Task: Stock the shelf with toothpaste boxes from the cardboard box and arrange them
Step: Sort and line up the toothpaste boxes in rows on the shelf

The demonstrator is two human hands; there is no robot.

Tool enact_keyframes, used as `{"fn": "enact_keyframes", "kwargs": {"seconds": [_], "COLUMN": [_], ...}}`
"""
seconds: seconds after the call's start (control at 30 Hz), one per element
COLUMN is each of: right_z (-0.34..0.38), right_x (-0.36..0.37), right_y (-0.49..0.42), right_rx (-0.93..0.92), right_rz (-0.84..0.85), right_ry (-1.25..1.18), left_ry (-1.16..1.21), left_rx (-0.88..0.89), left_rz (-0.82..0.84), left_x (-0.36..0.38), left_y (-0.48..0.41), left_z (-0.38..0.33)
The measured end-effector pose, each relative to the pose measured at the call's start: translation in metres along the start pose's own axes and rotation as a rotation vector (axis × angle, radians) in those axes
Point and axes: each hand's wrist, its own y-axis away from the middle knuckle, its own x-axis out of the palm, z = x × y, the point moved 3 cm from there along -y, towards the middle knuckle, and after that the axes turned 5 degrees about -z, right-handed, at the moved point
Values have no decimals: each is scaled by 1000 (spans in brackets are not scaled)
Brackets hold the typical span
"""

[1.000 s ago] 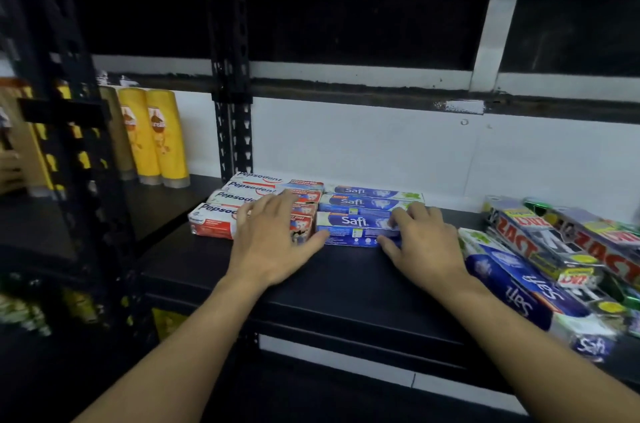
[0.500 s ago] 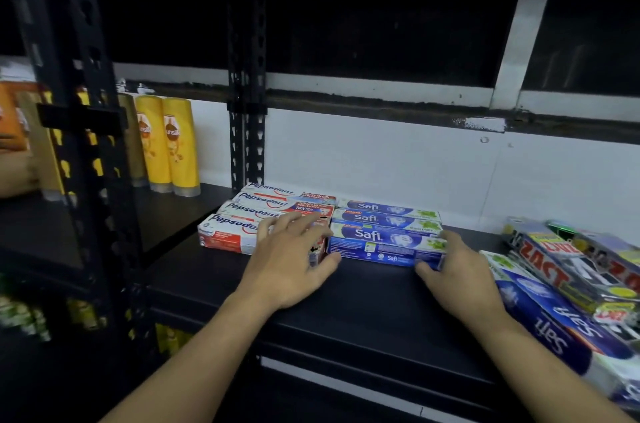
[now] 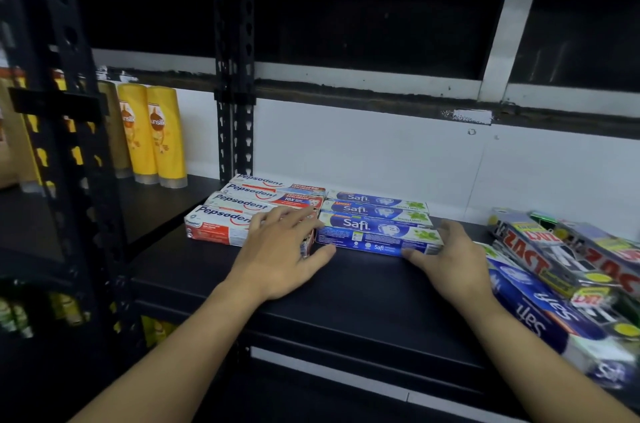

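Note:
On the black shelf [image 3: 346, 287] lie two neat rows of toothpaste boxes: red-and-white Pepsodent boxes [image 3: 221, 218] on the left and blue Safi boxes [image 3: 374, 228] beside them. My left hand [image 3: 280, 256] lies flat with spread fingers over the right end of the front Pepsodent box, thumb at the left end of the front Safi box. My right hand [image 3: 446, 256] cups the right end of that front Safi box, thumb against its front face. No cardboard box is in view.
A loose heap of Zact boxes [image 3: 554, 249] and more Safi boxes [image 3: 540, 315] lies at the shelf's right end. Yellow shampoo bottles [image 3: 152, 135] stand on the neighbouring shelf, left. Black perforated uprights [image 3: 235, 83] rise behind and at the left. A white wall backs the shelf.
My right hand has slid from the middle of the front Safi box to its right end. My left hand stays on the Pepsodent box. The view has shifted a little.

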Motion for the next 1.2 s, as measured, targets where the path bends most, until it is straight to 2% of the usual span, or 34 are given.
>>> {"fn": "enact_keyframes", "kwargs": {"seconds": [0.6,0.67,0.77,0.9,1.0,1.2], "right_z": [-4,-2,10,23,15,5], "right_x": [0,1,3,10,18,24], "right_y": [-2,-1,-1,-21,-30,-28], "right_rx": [-27,-75,-263,-481,-485,-429], "right_rz": [-21,-23,-37,141,277,232], "right_ry": [-12,-13,49,295,422,447], "left_ry": [-5,-10,-9,-3,-16,-4], "left_rx": [-23,-23,-24,-17,-19,-14], "left_rz": [15,11,10,-5,3,-1], "left_x": [-4,-4,-3,-2,0,2], "left_y": [2,2,2,1,1,0], "left_z": [-4,-4,-3,-3,-2,1]}}
